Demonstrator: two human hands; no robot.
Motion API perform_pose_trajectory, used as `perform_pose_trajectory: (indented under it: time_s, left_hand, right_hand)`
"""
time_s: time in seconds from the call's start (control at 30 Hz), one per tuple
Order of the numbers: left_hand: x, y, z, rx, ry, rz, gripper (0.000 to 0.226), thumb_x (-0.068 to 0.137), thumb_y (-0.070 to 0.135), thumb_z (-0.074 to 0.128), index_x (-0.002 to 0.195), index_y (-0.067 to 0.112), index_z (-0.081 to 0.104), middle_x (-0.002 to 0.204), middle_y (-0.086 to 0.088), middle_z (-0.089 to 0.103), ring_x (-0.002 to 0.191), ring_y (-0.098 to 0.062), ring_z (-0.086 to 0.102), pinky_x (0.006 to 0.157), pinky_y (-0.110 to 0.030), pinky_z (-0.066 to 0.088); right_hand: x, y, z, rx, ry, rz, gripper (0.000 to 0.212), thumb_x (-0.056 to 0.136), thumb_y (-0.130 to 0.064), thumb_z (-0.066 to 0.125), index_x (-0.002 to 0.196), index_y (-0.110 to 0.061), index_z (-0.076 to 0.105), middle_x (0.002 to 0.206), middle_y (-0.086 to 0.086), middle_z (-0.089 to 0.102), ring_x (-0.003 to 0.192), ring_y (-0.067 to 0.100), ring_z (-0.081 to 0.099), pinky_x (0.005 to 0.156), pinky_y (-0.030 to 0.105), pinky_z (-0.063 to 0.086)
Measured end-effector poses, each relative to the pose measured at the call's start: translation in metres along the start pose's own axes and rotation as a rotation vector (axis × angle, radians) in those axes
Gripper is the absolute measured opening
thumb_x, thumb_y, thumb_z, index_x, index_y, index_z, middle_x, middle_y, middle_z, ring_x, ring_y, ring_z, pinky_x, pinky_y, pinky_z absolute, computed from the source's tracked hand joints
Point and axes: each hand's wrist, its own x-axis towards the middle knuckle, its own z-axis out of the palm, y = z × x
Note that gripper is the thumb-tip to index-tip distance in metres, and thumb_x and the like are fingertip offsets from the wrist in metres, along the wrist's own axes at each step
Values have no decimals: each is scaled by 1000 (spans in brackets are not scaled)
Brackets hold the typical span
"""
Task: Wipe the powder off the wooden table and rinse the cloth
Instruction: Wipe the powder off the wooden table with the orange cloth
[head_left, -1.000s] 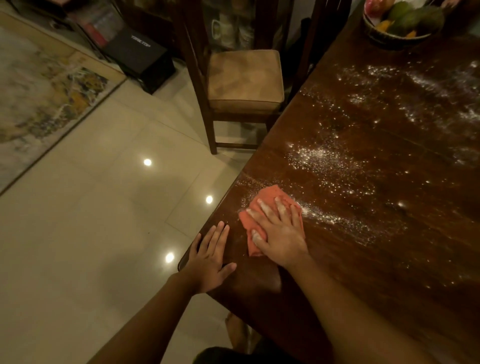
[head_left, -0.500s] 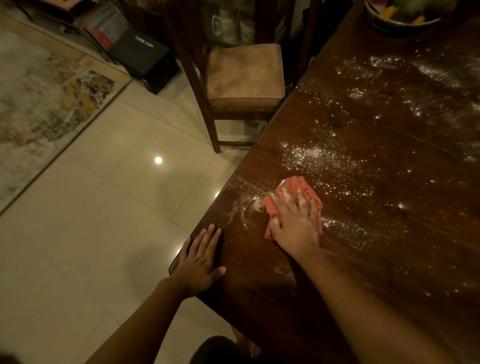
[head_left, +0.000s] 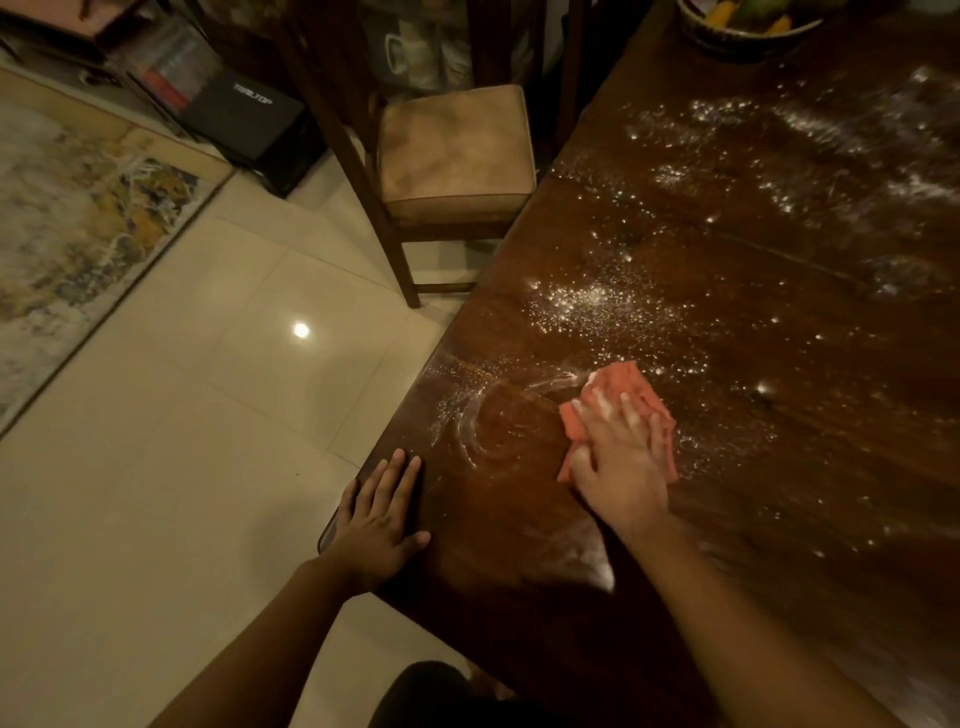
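Two hands on the table; wiping under way, most of the powder not yet cleared.

Head view: right hand (head_left: 621, 467) lies flat on the orange cloth (head_left: 615, 382), fingers straight and close together, pressing it onto the wooden table (head_left: 779, 545) near its left edge. Left hand (head_left: 379, 525) rests flat at that edge, fingers straight, holding nothing. A curved smear (head_left: 480, 421) sits just left of the cloth; powder (head_left: 587, 306) lies scattered beyond it toward the bowl (head_left: 727, 36). Judgement: press evenly, overlap strokes, gather powder inward, not over the edge.
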Motion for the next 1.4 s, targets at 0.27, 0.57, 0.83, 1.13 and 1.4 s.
perform_pose_trajectory:
  time_s: [0.27, 0.57, 0.83, 1.13, 1.4]
  left_hand:
    - [2, 3, -3, 30, -33, -22, 90, 87, 78, 22, 141, 41, -39, 142, 15, -52, 144, -15, -35, 117, -46, -19]
    - [1, 2, -5, 52, -66, 0, 95, 69, 88, 3, 139, 41, -42, 140, 13, -55, 136, -11, -40, 117, -49, -17]
    - [3, 3, -11, 116, -93, 19, 90, 77, 85, 0, 137, 33, -42, 148, 2, -47, 137, -13, -34, 117, -58, -7]
    - [4, -6, -15, 118, -168, 173, 86, 95, 70, 23, 138, 32, -41, 130, 1, -60, 133, -16, -41, 114, -64, -9]
    - [6, -39, -38, 142, -226, 399, 82, 100, 59, 34, 150, 39, -28, 150, 2, -47, 148, -25, -29, 116, -61, -7]
  right_hand:
    - [-62, 94, -18, -19, -83, -306, 59, 86, -42, 47, 142, -57, 40, 158, -19, 37, 153, 13, 22, 123, 55, 12]
    - [-18, 11, 6, -108, -110, -114, 67, 90, -49, 31, 155, -49, 20, 167, -16, 14, 156, 29, -2, 121, 57, -13]
    - [-28, 40, -8, 67, -52, -91, 73, 87, -41, 46, 156, -48, 20, 164, -17, 23, 155, 10, 10, 124, 55, 11]
    - [-31, -94, 27, -56, -255, -117, 76, 85, -47, 35, 158, -44, 14, 168, -12, 13, 156, 20, -4, 123, 50, -10]
    - [-64, -86, 18, 59, -42, 479, 63, 97, -42, 39, 155, -48, 17, 168, -15, 9, 156, 18, -8, 124, 53, -7]
